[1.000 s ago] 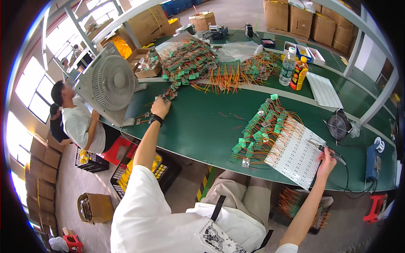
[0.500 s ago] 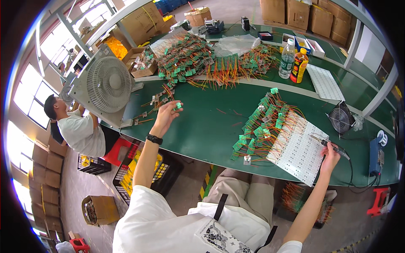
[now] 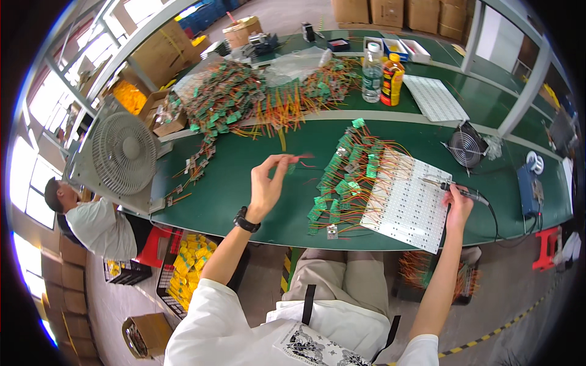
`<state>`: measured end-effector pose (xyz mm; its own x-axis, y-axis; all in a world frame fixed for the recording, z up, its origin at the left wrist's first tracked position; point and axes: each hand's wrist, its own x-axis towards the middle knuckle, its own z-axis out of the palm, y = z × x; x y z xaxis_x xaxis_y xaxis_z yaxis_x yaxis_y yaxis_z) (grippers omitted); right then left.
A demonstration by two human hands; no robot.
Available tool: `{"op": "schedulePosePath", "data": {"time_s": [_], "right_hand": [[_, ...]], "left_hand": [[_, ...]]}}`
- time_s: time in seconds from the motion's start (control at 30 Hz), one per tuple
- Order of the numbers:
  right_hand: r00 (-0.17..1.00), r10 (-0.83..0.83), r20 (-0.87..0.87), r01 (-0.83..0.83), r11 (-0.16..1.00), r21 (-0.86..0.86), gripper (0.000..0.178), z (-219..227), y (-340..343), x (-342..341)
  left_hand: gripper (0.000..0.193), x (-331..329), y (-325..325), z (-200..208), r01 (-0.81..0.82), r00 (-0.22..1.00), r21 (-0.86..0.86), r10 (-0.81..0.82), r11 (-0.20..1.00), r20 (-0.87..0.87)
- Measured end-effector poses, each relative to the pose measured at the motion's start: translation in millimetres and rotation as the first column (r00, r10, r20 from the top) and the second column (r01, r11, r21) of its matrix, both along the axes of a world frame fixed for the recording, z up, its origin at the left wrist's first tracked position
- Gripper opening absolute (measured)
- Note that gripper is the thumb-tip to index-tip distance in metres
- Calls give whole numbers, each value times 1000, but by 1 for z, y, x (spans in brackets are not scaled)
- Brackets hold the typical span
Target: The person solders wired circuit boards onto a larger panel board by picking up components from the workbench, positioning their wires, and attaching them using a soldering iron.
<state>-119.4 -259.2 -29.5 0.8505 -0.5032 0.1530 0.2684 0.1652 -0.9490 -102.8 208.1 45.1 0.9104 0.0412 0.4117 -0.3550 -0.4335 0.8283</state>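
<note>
A left hand (image 3: pixel 267 186) pinches a small green connector with red-orange leads (image 3: pixel 297 160) above the green workbench (image 3: pixel 244 183). At three o'clock, the right hand (image 3: pixel 458 204) grips a soldering iron (image 3: pixel 462 192) (tip on the white LED panel (image 3: pixel 410 204)).

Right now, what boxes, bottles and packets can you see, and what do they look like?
Clear bottle: back of the green table, tall, pale label.
Orange bottle: right beside it, yellow cap, dark label.
Plastic bag: by the wire heap, clear, crumpled.
Brown boxes: far floor, stacked cardboard.
Open box: by the fan, brown, small parts inside.
Yellow packets: crate under the table.
</note>
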Motion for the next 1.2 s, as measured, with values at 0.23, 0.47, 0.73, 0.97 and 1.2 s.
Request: {"op": "schedulePosePath", "data": {"time_s": [0.23,0.47,0.73,0.97,1.2], "right_hand": [[1000,-8,-13,8,1000,-7,14,5,2,1],[999,-27,-28,26,999,-24,14,9,4,-2],[998,-3,-57,3,1000,-7,15,8,3,-3],[999,-17,-44,14,998,-64,13,8,4,0],[999,32,-34,-35,995,-93,16,9,5,1]], "left_hand": [[21,30,-116,15,397,910,-32,-388,917,145],[15,60,-190,-4,657,704,-297,-705,692,-86],[13,68,-216,-18,715,677,-102,-721,692,-150],[10,78,-215,-35,559,772,433,-634,707,38],[8,84,-214,-50,504,798,443,-596,742,91]]}}
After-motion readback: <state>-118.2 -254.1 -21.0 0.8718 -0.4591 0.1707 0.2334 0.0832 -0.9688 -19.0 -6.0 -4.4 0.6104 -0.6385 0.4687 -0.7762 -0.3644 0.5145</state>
